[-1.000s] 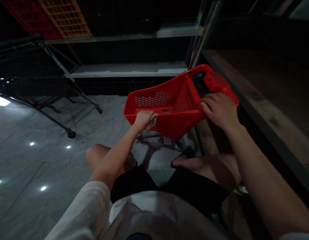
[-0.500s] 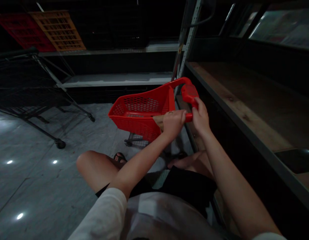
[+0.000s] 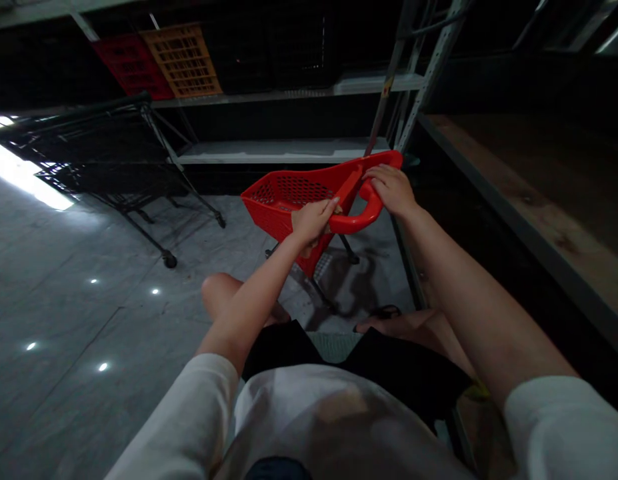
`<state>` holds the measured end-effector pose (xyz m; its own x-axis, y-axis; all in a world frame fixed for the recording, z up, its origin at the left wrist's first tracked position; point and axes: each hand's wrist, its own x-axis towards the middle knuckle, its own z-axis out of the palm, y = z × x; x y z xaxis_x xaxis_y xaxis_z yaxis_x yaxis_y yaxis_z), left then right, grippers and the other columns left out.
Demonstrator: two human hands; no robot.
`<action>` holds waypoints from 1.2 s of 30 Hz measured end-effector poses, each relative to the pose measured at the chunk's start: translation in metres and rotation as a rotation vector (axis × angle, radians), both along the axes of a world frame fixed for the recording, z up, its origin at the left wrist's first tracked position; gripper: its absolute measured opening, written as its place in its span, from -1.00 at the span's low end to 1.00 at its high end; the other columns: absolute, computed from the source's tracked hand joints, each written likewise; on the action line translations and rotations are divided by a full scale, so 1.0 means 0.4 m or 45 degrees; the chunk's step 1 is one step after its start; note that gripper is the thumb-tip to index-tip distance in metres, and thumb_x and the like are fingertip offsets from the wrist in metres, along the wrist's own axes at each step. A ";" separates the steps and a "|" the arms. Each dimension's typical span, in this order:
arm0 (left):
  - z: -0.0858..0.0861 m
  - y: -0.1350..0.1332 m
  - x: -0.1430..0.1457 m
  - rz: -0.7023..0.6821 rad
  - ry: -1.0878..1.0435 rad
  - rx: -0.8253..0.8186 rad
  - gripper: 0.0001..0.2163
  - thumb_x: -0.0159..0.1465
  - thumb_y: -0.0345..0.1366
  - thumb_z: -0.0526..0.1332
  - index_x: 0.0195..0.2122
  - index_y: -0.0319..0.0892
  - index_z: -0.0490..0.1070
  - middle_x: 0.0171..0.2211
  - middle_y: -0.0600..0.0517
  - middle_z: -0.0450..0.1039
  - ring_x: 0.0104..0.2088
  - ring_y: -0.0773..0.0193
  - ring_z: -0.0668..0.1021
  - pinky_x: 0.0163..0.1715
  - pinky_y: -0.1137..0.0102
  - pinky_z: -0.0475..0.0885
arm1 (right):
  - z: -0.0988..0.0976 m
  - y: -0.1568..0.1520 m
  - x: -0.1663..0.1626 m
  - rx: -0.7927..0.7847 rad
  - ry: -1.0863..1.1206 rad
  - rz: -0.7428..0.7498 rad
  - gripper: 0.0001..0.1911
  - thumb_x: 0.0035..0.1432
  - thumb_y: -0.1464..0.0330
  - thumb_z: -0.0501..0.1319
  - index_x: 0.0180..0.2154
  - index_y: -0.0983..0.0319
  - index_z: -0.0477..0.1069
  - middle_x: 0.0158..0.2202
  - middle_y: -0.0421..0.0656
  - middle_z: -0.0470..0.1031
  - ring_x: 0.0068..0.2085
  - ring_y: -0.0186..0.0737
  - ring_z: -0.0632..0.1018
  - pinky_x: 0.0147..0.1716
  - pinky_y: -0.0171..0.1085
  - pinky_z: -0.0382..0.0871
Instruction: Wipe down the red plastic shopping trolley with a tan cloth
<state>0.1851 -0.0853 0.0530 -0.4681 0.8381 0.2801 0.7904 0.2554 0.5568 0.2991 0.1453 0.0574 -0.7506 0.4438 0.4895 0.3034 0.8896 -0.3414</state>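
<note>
A small red plastic shopping cart [image 3: 271, 217] with perforated basket sides stands on the floor in front of my knees. My right hand [image 3: 393, 189] is closed over the far right part of its curved red handle [image 3: 357, 223]. My left hand [image 3: 313, 220] is at the near side, where the handle meets the basket, closed over a tan, cloth-like piece [image 3: 309, 250]. Part of that piece shows below the palm and a bit beside the fingertips; the rest is hidden. Dark legs and wheels of the cart show beneath the basket.
A larger dark wire cart [image 3: 103, 153] stands at left. Behind are metal shelves [image 3: 269, 152] with a yellow crate [image 3: 183, 61] and a red crate [image 3: 133, 65]. A wooden ledge [image 3: 533, 193] runs along my right. Tiled floor [image 3: 139, 347] lies at left.
The red cart has turned, its handle now nearer me. My right hand has moved from the handle's near bend to its far part; my left hand has slid left. The view has shifted left.
</note>
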 end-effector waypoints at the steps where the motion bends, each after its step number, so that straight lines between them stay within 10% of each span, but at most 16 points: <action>1: 0.000 0.007 0.018 0.093 0.035 0.034 -0.51 0.64 -0.03 -0.05 0.01 -0.07 0.69 -0.14 0.01 0.74 -0.08 0.15 0.72 -0.03 0.36 0.47 | 0.000 -0.018 -0.014 0.005 0.013 -0.043 -0.48 0.42 0.35 -0.04 0.13 0.14 0.63 0.29 -0.10 0.58 0.40 0.07 0.44 0.45 0.17 0.22; 6: -0.051 0.008 0.071 0.141 0.255 0.310 -0.48 0.64 0.00 -0.11 0.36 -0.09 0.48 0.03 -0.12 0.72 0.07 0.09 0.71 0.21 0.21 0.49 | 0.019 -0.078 -0.029 0.068 -0.072 -0.152 -0.45 0.42 0.40 -0.09 0.17 0.15 0.60 0.34 -0.08 0.54 0.42 0.06 0.42 0.41 0.08 0.25; 12: -0.112 -0.058 -0.121 -0.121 0.261 0.261 -0.44 0.66 -0.10 -0.22 0.17 -0.07 0.60 0.27 0.00 0.59 0.43 0.17 0.45 0.55 0.03 0.18 | 0.020 -0.068 -0.006 0.057 -0.105 -0.200 -0.43 0.46 0.42 -0.13 0.19 0.20 0.58 0.35 -0.05 0.52 0.40 0.06 0.39 0.36 0.05 0.18; 18: -0.070 -0.007 -0.015 -0.063 0.173 0.340 -0.51 0.67 -0.14 -0.18 0.22 -0.01 0.56 0.20 0.05 0.65 0.25 0.22 0.60 0.58 -0.04 0.04 | 0.012 -0.087 -0.001 0.032 -0.010 -0.325 -0.44 0.41 0.45 -0.11 0.12 0.19 0.61 0.31 -0.07 0.57 0.38 0.03 0.40 0.34 0.04 0.20; 22: -0.048 0.011 0.113 -0.167 0.299 0.522 -0.57 0.64 -0.16 -0.07 0.36 -0.04 0.45 0.29 0.00 0.57 0.26 0.21 0.60 0.42 0.15 0.35 | 0.017 -0.120 0.011 0.054 -0.030 -0.385 -0.45 0.41 0.48 -0.10 0.13 0.22 0.61 0.31 -0.03 0.56 0.39 0.05 0.42 0.33 0.03 0.22; 31: -0.104 -0.006 -0.214 -0.122 -0.124 0.284 -0.47 0.64 -0.05 -0.11 0.06 -0.13 0.67 0.14 -0.10 0.68 0.22 0.13 0.65 0.39 0.08 0.43 | 0.069 -0.014 0.074 0.124 -0.263 0.003 -0.57 0.49 0.32 0.02 0.08 0.19 0.65 0.24 -0.02 0.62 0.27 0.10 0.46 0.28 0.09 0.23; 36: -0.030 -0.020 -0.081 -0.406 -0.016 0.313 -0.48 0.64 -0.03 -0.12 0.23 -0.09 0.59 0.25 -0.04 0.61 0.31 0.18 0.59 0.41 0.17 0.42 | 0.081 0.044 0.079 0.031 -0.320 -0.083 -0.52 0.45 0.41 -0.06 -0.02 0.23 0.66 0.20 0.02 0.64 0.27 0.05 0.52 0.24 -0.03 0.35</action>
<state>0.1526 -0.0933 0.0408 -0.2001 0.8509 0.4858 0.8011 -0.1435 0.5811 0.3306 0.1628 0.0899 -0.8202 0.4856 0.3026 0.4328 0.8725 -0.2270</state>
